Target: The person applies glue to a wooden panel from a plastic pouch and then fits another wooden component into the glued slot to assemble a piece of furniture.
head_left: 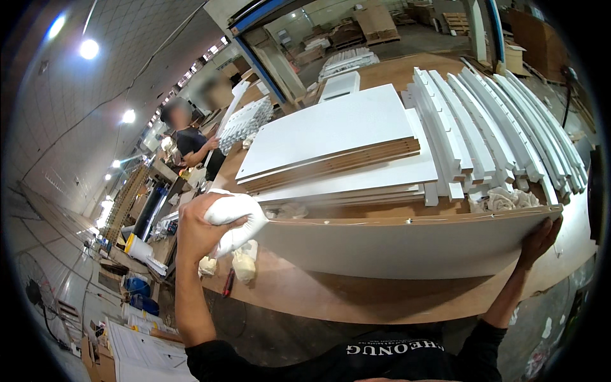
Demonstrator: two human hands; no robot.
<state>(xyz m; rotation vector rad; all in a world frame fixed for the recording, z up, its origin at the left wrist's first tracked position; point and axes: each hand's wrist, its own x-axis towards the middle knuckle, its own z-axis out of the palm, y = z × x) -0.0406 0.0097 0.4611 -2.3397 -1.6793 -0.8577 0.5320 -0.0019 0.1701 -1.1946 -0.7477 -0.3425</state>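
Panel (394, 248), white and long, stands on its side along the near part of a brown table (356, 302), its narrow brown upper edge facing up. In front of it, a strip of table runs to the near edge, widest in the middle of the view. Behind it, room is tight: a stack (331, 127) of white boards lies close at centre, and white rails (434, 121) fill the right, with a crumpled cloth (506, 200) tucked between rails and panel. A thin white line (409, 221) with small beads follows the upper edge. Left hand (196, 223) is raised at the panel's left end, forearm nearly vertical, fingers curled firmly round a soft white bottle (238, 207), whose tip points right, at the upper edge. Right hand (542, 239) is against the panel's far right end, arm stretched outward; how tightly its fingers close cannot be told. Below the bottle, two pale bundles (244, 264) sit near a red-handled tool (228, 285). Another person (191, 140) stands beyond, upper left.
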